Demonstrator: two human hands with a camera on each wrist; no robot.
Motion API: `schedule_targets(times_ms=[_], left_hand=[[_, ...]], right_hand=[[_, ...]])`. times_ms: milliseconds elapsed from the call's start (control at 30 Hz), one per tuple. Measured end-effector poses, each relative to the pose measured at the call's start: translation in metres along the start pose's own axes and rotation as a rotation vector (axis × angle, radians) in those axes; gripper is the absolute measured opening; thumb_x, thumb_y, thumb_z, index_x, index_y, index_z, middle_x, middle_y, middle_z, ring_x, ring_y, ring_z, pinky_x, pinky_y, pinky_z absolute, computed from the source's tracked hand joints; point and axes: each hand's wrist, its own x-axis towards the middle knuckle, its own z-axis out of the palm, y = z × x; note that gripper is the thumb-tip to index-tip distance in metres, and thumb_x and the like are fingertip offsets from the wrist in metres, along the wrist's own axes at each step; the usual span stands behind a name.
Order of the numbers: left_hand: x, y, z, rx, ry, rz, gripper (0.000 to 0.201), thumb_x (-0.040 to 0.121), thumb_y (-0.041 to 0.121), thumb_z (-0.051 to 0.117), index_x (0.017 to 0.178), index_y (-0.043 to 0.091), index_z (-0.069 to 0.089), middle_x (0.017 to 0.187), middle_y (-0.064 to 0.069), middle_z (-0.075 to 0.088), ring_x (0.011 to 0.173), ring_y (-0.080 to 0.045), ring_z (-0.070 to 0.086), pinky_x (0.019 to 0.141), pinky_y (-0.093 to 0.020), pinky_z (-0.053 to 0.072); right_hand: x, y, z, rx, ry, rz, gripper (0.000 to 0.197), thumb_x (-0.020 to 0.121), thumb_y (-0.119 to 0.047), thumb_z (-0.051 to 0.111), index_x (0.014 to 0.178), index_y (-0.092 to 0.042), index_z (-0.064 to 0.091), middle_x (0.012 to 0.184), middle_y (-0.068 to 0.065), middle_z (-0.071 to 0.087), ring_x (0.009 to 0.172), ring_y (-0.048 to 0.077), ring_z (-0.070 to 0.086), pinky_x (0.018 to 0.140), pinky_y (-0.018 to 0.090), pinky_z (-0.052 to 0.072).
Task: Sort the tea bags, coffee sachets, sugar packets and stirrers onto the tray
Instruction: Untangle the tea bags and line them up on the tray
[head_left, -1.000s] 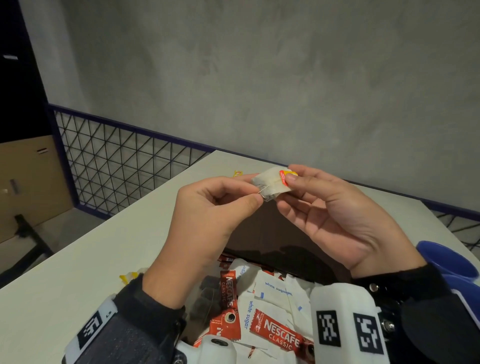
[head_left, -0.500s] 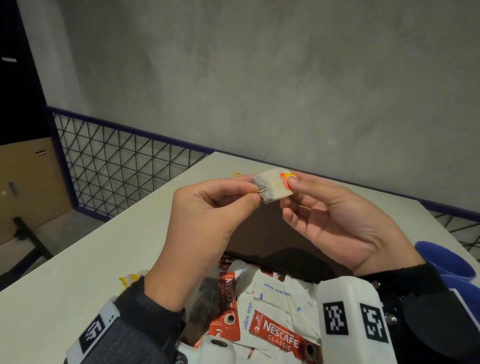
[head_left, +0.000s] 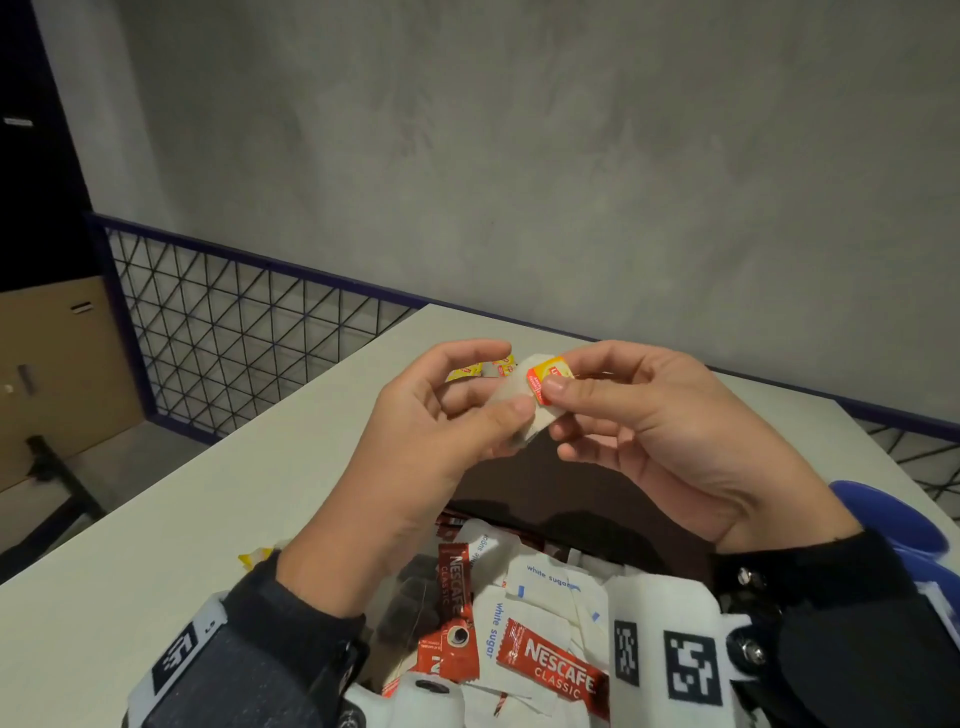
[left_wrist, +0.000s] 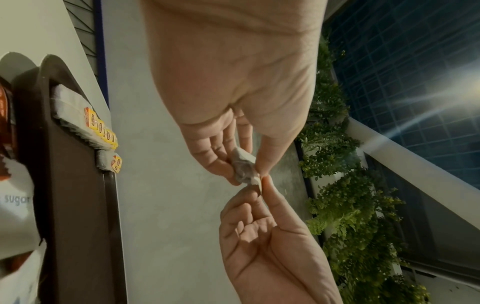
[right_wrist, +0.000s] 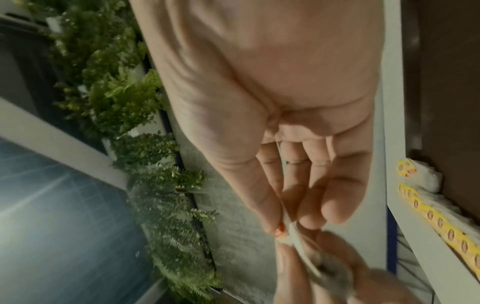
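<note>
Both hands hold one tea bag in the air above the dark brown tray. My left hand pinches the white bag between thumb and fingers. My right hand pinches its red and yellow tag with thumb and forefinger. A row of tea bags with yellow tags lies at the tray's far edge. Red coffee sachets and white sugar packets lie heaped at the near end.
The tray sits on a white table. A blue object stands at the right edge. A yellow scrap lies on the table by my left wrist. A mesh railing and grey wall lie behind.
The tea bag has turned in my hands, and the tag now stands up in my right fingers. My left forefinger has lifted off the bag. Both hands stay above the tray.
</note>
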Motion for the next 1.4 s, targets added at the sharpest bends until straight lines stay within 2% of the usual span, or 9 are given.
schedule_targets(times_ms=[100, 200, 333, 700, 800, 900, 967, 1100, 1400], left_hand=[[0.001, -0.002, -0.002, 0.043, 0.039, 0.036, 0.035, 0.081, 0.012, 0.079, 0.114, 0.021, 0.073, 0.092, -0.005, 0.078, 0.084, -0.013, 0.073, 0.074, -0.031, 0.055], [0.003, -0.003, -0.004, 0.105, 0.044, 0.089, 0.023, 0.084, 0.009, 0.079, 0.103, 0.024, 0.078, 0.085, 0.004, 0.076, 0.074, -0.007, 0.067, 0.067, -0.024, 0.052], [0.003, -0.005, -0.005, 0.175, 0.041, 0.157, 0.023, 0.089, 0.004, 0.077, 0.093, 0.026, 0.080, 0.088, 0.004, 0.077, 0.075, -0.006, 0.066, 0.066, -0.020, 0.051], [0.001, -0.002, -0.003, 0.201, 0.062, 0.171, 0.013, 0.091, 0.010, 0.075, 0.096, 0.022, 0.079, 0.090, 0.000, 0.079, 0.080, -0.009, 0.071, 0.068, -0.022, 0.053], [-0.001, 0.000, -0.002, 0.209, 0.069, 0.157, 0.010, 0.081, 0.027, 0.081, 0.091, 0.026, 0.080, 0.087, -0.001, 0.079, 0.081, -0.017, 0.073, 0.072, -0.024, 0.055], [0.000, 0.000, -0.003, 0.229, 0.072, 0.121, 0.015, 0.074, 0.027, 0.086, 0.089, 0.026, 0.083, 0.088, -0.002, 0.080, 0.085, -0.023, 0.073, 0.073, -0.025, 0.056], [0.000, -0.001, -0.003, 0.228, 0.076, 0.106, 0.015, 0.076, 0.020, 0.087, 0.088, 0.027, 0.084, 0.087, -0.001, 0.080, 0.084, -0.020, 0.075, 0.073, -0.023, 0.056], [0.000, 0.002, -0.002, 0.205, 0.075, 0.107, 0.013, 0.080, 0.009, 0.085, 0.088, 0.019, 0.085, 0.083, -0.002, 0.081, 0.078, -0.011, 0.075, 0.069, -0.017, 0.055], [-0.001, 0.001, -0.002, 0.237, 0.039, 0.126, 0.006, 0.086, 0.013, 0.079, 0.090, 0.016, 0.083, 0.078, 0.002, 0.078, 0.070, -0.002, 0.068, 0.065, -0.013, 0.050]], right_hand=[[-0.001, 0.001, 0.002, -0.090, 0.057, -0.055, 0.028, 0.080, -0.006, 0.080, 0.105, -0.003, 0.067, 0.076, 0.012, 0.072, 0.060, 0.019, 0.064, 0.060, 0.031, 0.058], [0.000, 0.003, 0.004, -0.188, 0.100, -0.118, 0.024, 0.083, -0.010, 0.081, 0.101, -0.003, 0.066, 0.073, 0.013, 0.072, 0.060, 0.020, 0.066, 0.060, 0.033, 0.058], [0.001, 0.005, 0.007, -0.259, 0.129, -0.170, 0.016, 0.087, -0.013, 0.078, 0.097, -0.004, 0.069, 0.070, 0.010, 0.072, 0.058, 0.019, 0.066, 0.058, 0.034, 0.056], [0.005, 0.011, 0.009, -0.187, 0.148, -0.220, 0.014, 0.084, -0.007, 0.080, 0.091, -0.003, 0.069, 0.071, 0.013, 0.073, 0.059, 0.018, 0.068, 0.056, 0.030, 0.057], [0.006, 0.010, 0.008, -0.147, 0.173, -0.275, 0.014, 0.084, -0.005, 0.079, 0.093, -0.005, 0.069, 0.077, 0.017, 0.075, 0.063, 0.020, 0.069, 0.058, 0.030, 0.057], [0.006, 0.010, 0.008, -0.149, 0.178, -0.319, 0.015, 0.084, -0.006, 0.079, 0.096, -0.007, 0.069, 0.078, 0.015, 0.076, 0.068, 0.020, 0.072, 0.060, 0.031, 0.057], [0.006, 0.011, 0.008, -0.172, 0.168, -0.340, 0.015, 0.085, -0.007, 0.079, 0.096, -0.008, 0.069, 0.075, 0.011, 0.076, 0.067, 0.018, 0.073, 0.060, 0.031, 0.057], [0.007, 0.012, 0.009, -0.211, 0.170, -0.371, 0.015, 0.084, -0.008, 0.080, 0.094, -0.010, 0.070, 0.073, 0.010, 0.075, 0.063, 0.015, 0.070, 0.059, 0.030, 0.055], [0.010, 0.015, 0.006, -0.325, 0.222, -0.425, 0.014, 0.082, -0.012, 0.084, 0.089, -0.014, 0.072, 0.072, 0.013, 0.070, 0.061, 0.018, 0.066, 0.058, 0.031, 0.055]])
